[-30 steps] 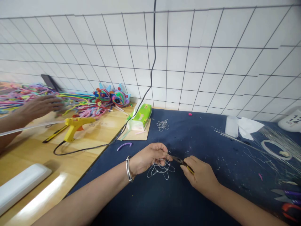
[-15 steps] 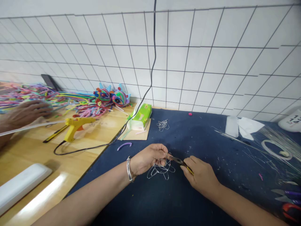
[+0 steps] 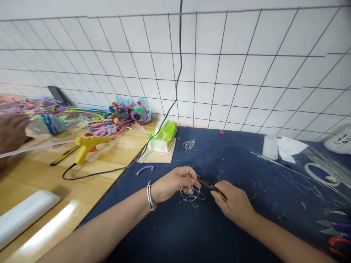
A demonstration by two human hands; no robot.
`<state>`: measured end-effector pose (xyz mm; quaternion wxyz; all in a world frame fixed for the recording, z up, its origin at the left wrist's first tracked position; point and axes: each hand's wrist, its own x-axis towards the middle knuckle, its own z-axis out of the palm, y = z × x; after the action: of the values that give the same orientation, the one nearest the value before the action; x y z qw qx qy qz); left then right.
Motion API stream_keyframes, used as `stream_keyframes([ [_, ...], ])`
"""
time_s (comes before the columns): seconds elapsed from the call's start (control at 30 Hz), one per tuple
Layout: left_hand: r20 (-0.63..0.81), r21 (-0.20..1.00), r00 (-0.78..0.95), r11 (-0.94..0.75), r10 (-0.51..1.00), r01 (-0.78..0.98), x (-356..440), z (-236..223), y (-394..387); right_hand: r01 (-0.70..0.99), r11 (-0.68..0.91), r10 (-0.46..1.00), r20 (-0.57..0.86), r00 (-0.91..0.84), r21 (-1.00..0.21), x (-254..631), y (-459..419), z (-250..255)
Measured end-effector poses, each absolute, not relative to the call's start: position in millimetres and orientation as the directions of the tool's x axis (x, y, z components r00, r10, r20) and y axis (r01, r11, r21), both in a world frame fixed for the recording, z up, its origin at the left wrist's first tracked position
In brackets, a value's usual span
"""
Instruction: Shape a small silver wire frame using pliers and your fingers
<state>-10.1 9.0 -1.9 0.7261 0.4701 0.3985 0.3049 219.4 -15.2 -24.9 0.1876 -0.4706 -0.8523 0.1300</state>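
- Far left, another person's hand point(image 3: 12, 133), blurred; its grip I cannot tell.
- Yellow glue gun point(image 3: 86, 148) lying on the wooden tabletop point(image 3: 90, 190); well apart from the wirework.
- Left hand point(image 3: 175, 184): thumb and fingers pinching the upper edge of a silvery wire frame point(image 3: 192, 199); frame held out over the dark blue cloth point(image 3: 164, 233); a ring with thin loops about it.
- Handling, by judgement: frame nearly weightless; springy, easily bent out of shape; smooth, so apt to twist in a light pinch; best held on the ring, close to the bend; outer loops would probably deform.
- Long-nosed pliers point(image 3: 206, 185): tips just at the left fingertips; whether they bite wire, cannot tell.
- Right hand point(image 3: 234, 201): fingers wrapped round the pliers' handles.
- Far right, loose straight wires point(image 3: 320, 160); slim, probably whippy.
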Motion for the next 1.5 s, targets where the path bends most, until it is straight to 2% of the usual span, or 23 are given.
stream_keyframes([
  [0.5, -0.283, 0.959, 0.446, 0.240, 0.849, 0.151, -8.0, 1.7, 7.5, 0.732, 0.484, 0.867, 0.153, -0.474, -0.479, 219.1, -16.3, -22.0],
  [1.1, -0.205, 0.977, 0.481, 0.206, 0.852, 0.052, -9.0, 1.6, 8.3, 0.697, 0.511, 0.840, 0.120, -0.529, -0.503, 220.5, -11.6, -16.0],
  [1.3, -0.193, 0.981, 0.466, 0.175, 0.864, 0.081, -8.2, 3.2, 7.0, 0.705, 0.544, 0.825, 0.137, -0.548, -0.455, 220.9, -11.8, -14.7],
  [1.5, -0.184, 0.982, 0.432, 0.142, 0.883, 0.128, -5.7, 4.4, 4.9, 0.733, 0.601, 0.799, 0.209, -0.564, -0.319, 221.9, -11.5, -18.1],
])
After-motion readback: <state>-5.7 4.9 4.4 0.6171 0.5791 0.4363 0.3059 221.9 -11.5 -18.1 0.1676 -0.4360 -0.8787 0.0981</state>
